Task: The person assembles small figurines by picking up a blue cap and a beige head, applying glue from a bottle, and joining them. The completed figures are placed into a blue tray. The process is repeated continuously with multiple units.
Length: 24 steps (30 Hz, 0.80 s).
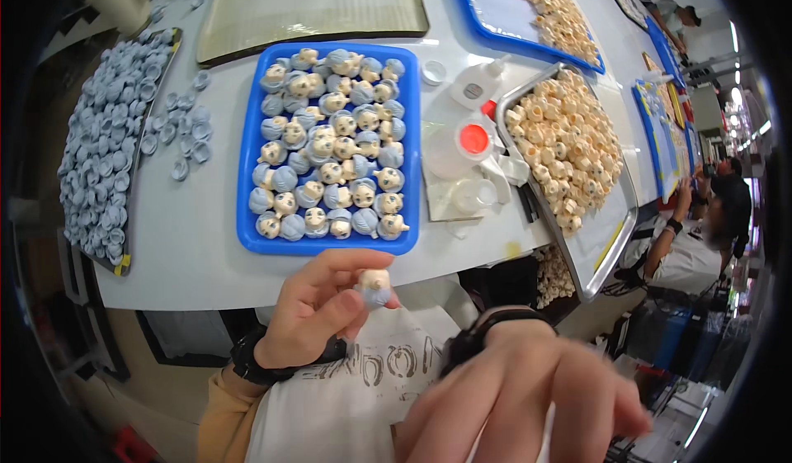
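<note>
My left hand [318, 302] is closed, pinching a small doll head [375, 286] between thumb and fingers, just off the table's front edge. The head has a cream face part and a pale blue hair part at its lower side. My right hand [516, 397] is raised close to the camera, its back showing, blurred. Its fingertips run out of the picture, so what they hold, if anything, is hidden. Beyond my left hand lies a blue tray [246, 174] of doll heads with pale blue hair, set in rows.
A tray of pale blue hair shells [103, 145] lies left, with loose shells [186, 129] beside it. Rightward are a white squeeze bottle [478, 83], a red-topped jar [473, 139] and a metal tray [606, 257] of cream face parts. A person [685, 252] sits far right.
</note>
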Tool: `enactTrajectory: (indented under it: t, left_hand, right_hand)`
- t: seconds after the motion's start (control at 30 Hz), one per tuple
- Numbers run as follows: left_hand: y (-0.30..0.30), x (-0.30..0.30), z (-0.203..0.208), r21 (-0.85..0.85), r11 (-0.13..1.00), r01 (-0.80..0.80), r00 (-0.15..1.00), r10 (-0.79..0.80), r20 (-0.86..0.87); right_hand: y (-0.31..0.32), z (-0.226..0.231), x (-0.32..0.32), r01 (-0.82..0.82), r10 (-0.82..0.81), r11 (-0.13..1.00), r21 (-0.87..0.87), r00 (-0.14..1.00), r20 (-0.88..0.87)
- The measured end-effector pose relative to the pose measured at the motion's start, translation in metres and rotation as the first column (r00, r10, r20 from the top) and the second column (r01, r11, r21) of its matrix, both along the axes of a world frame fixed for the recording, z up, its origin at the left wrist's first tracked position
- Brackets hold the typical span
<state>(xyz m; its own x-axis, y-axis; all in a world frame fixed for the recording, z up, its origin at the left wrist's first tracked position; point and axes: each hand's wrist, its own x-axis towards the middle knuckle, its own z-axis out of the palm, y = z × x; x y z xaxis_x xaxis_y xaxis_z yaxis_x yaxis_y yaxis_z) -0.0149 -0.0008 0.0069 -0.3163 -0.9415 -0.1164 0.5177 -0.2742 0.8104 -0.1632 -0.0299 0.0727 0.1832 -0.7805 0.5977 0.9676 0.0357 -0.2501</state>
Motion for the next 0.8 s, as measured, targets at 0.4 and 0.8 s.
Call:
enactTrajectory:
  t: [0.4,0.8]
  left_hand:
    - [-0.056,0.072,0.058,-0.324,0.942,-0.090,0.532,0.320,0.784]
    - [-0.194,0.090,0.019,-0.287,0.942,0.174,0.088,0.275,0.957]
  right_hand:
    - [0.014,0.005,0.026,-0.089,0.118,0.989,-0.116,0.953,0.279]
    - [0.014,0.006,0.017,-0.071,0.122,0.980,-0.184,0.950,0.287]
